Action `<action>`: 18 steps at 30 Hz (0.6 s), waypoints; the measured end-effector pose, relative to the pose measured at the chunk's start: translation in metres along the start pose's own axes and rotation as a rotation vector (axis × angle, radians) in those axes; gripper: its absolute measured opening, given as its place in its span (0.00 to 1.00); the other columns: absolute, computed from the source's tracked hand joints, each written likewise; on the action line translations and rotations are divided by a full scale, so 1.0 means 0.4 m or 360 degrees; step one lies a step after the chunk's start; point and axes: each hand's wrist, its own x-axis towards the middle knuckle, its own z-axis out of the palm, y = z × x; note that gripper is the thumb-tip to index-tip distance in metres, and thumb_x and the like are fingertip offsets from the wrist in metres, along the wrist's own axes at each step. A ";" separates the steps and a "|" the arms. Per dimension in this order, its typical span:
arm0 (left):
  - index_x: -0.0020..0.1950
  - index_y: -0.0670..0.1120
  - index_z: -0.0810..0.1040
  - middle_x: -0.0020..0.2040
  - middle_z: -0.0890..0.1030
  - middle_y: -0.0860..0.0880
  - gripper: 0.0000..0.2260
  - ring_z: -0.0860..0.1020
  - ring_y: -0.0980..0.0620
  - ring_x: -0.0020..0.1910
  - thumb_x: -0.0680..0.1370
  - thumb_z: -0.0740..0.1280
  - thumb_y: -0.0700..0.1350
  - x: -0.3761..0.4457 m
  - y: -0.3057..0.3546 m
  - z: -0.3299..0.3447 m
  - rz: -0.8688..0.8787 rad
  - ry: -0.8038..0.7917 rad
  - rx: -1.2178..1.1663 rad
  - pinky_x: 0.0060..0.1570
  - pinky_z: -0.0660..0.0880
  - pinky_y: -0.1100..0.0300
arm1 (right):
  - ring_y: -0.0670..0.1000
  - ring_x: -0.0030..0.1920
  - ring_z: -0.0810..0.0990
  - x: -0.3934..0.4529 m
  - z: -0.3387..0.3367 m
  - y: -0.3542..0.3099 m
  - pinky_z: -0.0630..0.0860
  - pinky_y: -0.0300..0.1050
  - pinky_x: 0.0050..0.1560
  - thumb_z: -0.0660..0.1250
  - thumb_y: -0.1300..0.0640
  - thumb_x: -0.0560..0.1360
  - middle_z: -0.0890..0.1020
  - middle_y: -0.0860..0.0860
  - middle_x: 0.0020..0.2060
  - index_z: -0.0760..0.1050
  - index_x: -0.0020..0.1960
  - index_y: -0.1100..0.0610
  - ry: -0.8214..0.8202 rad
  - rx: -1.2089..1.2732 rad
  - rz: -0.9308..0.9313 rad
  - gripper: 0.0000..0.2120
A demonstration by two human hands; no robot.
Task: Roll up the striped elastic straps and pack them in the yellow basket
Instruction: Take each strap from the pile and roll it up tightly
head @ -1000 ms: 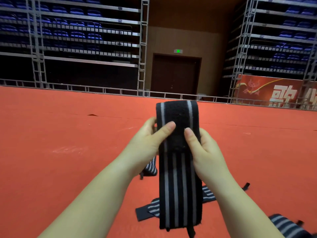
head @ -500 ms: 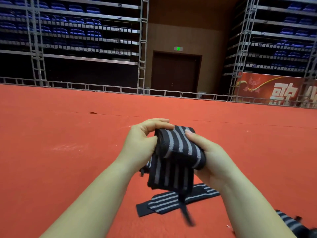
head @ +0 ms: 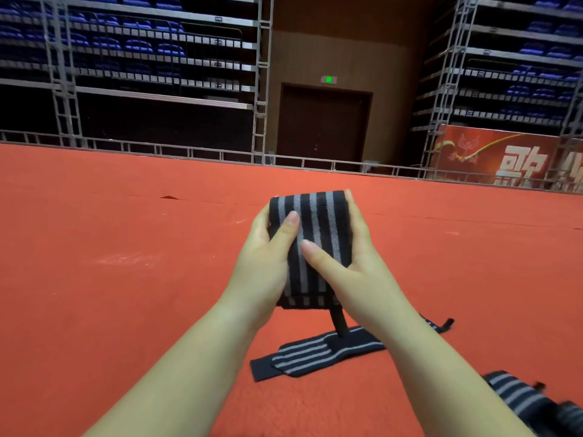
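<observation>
Starting at the left of the frame, we have our left hand (head: pixel 268 250) wrapped round the left side of the striped strap (head: pixel 315 247) at mid-frame, thumb pressed flat on its front, fingers hidden behind it. The strap itself stands between both palms with its stripes running up and down, so we judge the roll's axis to lie across, from one hand to the other, with a short unrolled end and a thin black tail (head: pixel 339 323) hanging below the grip; winding that end in looks like the next move, and both hands are equally near it. To the right, our right hand (head: pixel 353 266) clasps the other side, thumb on the front. Lower down, another strap (head: pixel 318 353) lies flat on the red floor (head: pixel 110 294), and a blurred third one (head: pixel 517 395) is cut off at the lower right corner. We cannot see the yellow basket anywhere
</observation>
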 end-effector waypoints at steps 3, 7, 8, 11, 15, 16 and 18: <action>0.60 0.47 0.73 0.50 0.83 0.48 0.19 0.82 0.52 0.48 0.71 0.69 0.48 0.009 -0.012 -0.037 -0.0072 -0.0114 -0.0021 0.48 0.78 0.55 | 0.33 0.50 0.79 -0.005 -0.015 0.018 0.74 0.29 0.49 0.75 0.49 0.67 0.81 0.37 0.50 0.68 0.65 0.43 0.0017 -0.0140 0.0024 0.29; 0.50 0.49 0.75 0.44 0.82 0.52 0.20 0.81 0.54 0.44 0.61 0.76 0.43 0.031 -0.014 -0.123 -0.0011 -0.0533 0.0785 0.45 0.77 0.60 | 0.40 0.43 0.79 -0.009 -0.054 0.045 0.75 0.39 0.43 0.78 0.48 0.63 0.80 0.41 0.42 0.73 0.49 0.44 -0.0203 -0.0858 0.0083 0.19; 0.49 0.50 0.75 0.45 0.82 0.51 0.19 0.81 0.52 0.44 0.61 0.74 0.46 0.031 -0.020 -0.129 -0.0012 -0.0644 0.1075 0.46 0.78 0.57 | 0.44 0.44 0.78 -0.009 -0.053 0.058 0.74 0.42 0.45 0.78 0.49 0.63 0.79 0.42 0.42 0.73 0.50 0.45 -0.0299 -0.0992 0.0069 0.19; 0.50 0.49 0.74 0.45 0.80 0.50 0.17 0.78 0.50 0.44 0.64 0.72 0.47 0.011 -0.078 -0.115 -0.0073 -0.0876 0.1916 0.44 0.75 0.57 | 0.51 0.49 0.75 -0.019 -0.015 0.123 0.69 0.45 0.46 0.77 0.50 0.64 0.77 0.47 0.47 0.74 0.54 0.52 -0.0613 -0.1312 0.0023 0.22; 0.53 0.47 0.72 0.51 0.79 0.47 0.17 0.77 0.47 0.51 0.68 0.72 0.49 -0.043 -0.231 -0.104 -0.0266 -0.1093 0.2339 0.44 0.70 0.58 | 0.53 0.56 0.76 -0.071 0.034 0.261 0.69 0.44 0.49 0.76 0.47 0.65 0.78 0.51 0.55 0.72 0.60 0.53 -0.0966 -0.1515 0.0189 0.27; 0.55 0.47 0.72 0.54 0.79 0.47 0.18 0.76 0.47 0.53 0.69 0.72 0.50 -0.058 -0.274 -0.110 -0.0343 -0.1157 0.2357 0.44 0.68 0.60 | 0.53 0.57 0.76 -0.090 0.041 0.295 0.69 0.43 0.51 0.76 0.48 0.65 0.79 0.51 0.56 0.73 0.61 0.52 -0.1038 -0.1504 0.0241 0.28; 0.58 0.46 0.72 0.58 0.77 0.46 0.20 0.75 0.46 0.57 0.71 0.72 0.51 -0.097 -0.349 -0.122 -0.0446 -0.1241 0.2350 0.46 0.67 0.60 | 0.53 0.58 0.76 -0.130 0.053 0.355 0.69 0.42 0.51 0.76 0.48 0.65 0.79 0.51 0.57 0.73 0.62 0.52 -0.1176 -0.1484 0.0323 0.28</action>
